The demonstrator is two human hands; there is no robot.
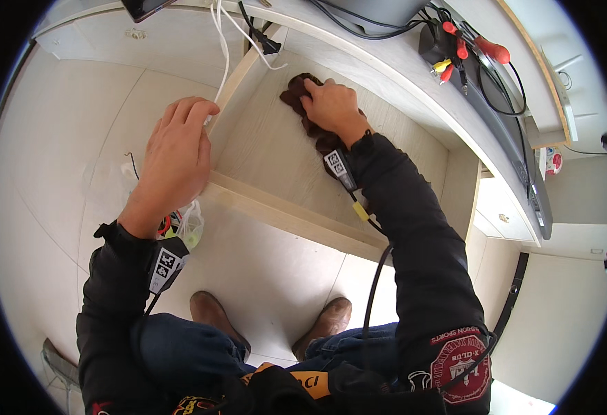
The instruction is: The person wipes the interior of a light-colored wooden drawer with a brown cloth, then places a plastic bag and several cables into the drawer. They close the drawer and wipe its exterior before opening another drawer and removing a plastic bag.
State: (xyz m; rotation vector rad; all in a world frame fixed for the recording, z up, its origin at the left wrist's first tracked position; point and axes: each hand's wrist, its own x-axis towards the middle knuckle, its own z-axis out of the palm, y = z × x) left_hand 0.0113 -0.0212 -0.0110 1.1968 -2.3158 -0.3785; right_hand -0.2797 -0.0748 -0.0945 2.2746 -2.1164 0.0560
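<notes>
My right hand [332, 107] reaches into a pulled-out wooden drawer [283, 207] and grips a crumpled dark brown cloth [294, 97]. The cloth lies against the drawer's pale bottom, and part of it is hidden under my hand and wrist. Beside the drawer's left wall is my left hand [179, 142], its fingers curled around the end of a white cable [224, 66]. That cable hangs down from the desktop, and a small white tip shows at my fingertips.
Above the drawer, the desk edge carries black cables, red-handled tools [492, 50] and red and yellow plugs [443, 67]. A black plug [269, 45] hangs at the drawer's back left corner. A clear plastic bag [191, 225] sits below my left wrist. My shoes [213, 315] stand on the tiles.
</notes>
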